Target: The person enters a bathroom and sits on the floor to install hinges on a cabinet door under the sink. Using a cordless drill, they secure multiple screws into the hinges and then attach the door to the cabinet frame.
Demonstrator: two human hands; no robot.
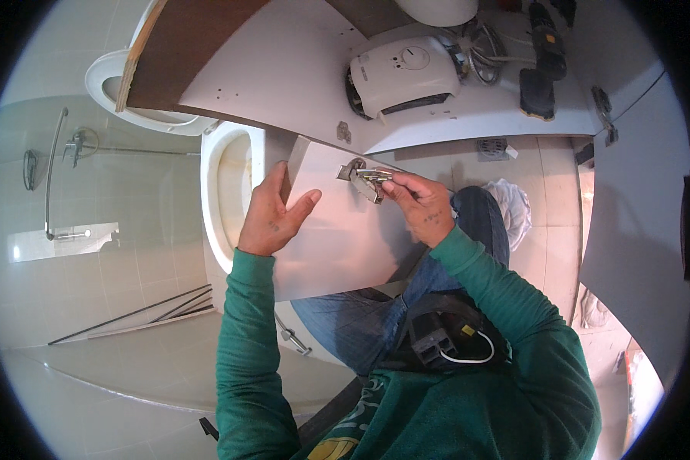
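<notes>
A loose white cabinet door rests across my lap, its inner face up. My left hand holds its left edge, fingers over the side and thumb stretched along the face. A metal cabinet hinge sits near the door's far edge, its arm raised off the panel. Thumb and fingers of my right hand pinch the hinge arm from the right. The fingertips partly cover it, so I cannot see whether anything small is also in them.
Ahead is an open cabinet with a hinge plate near its front edge. Inside lie a white appliance with a dial, coiled cables and a cordless drill. Another door hangs at right; a toilet stands left.
</notes>
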